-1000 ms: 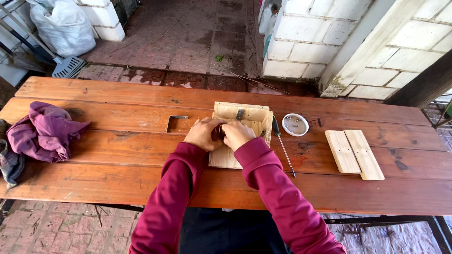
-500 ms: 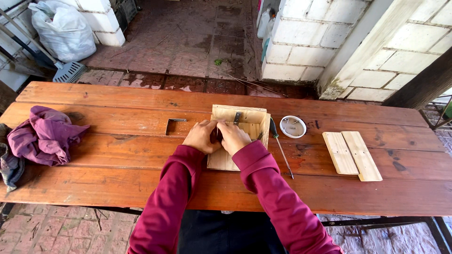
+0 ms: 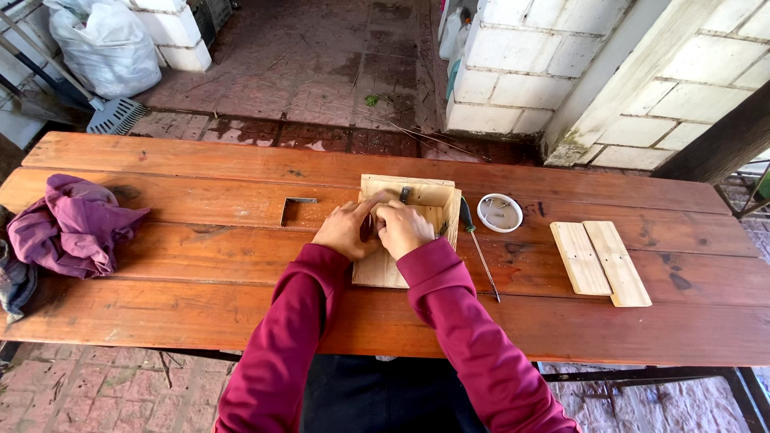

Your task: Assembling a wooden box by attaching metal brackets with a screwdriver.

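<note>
2 hands meet over a small wooden box [image 3: 411, 216] of pale, unfinished boards that sits mid-width on the table [image 3: 200, 265] of broad reddish planks. The left hand [image 3: 346, 230] and right hand [image 3: 403, 228] are pressed close together at the box's open top, fingers curled; something small and dark shows between them, but I cannot tell what it is or how firmly it is held. The box looks partly assembled: its far wall and right side stand upright on a flat base, and a small dark metal fitting sits on the far wall. 2 loose pale slats [image 3: 601, 263] lie side by side well to the right of the box, unused so far. Just right of the box lies a slim screwdriver [image 3: 479, 248], and past it a round white lid [image 3: 500, 212] with small hardware. Left of the box lies a metal bracket [image 3: 295, 207], and far left a crumpled purple cloth [image 3: 68, 228].
</note>
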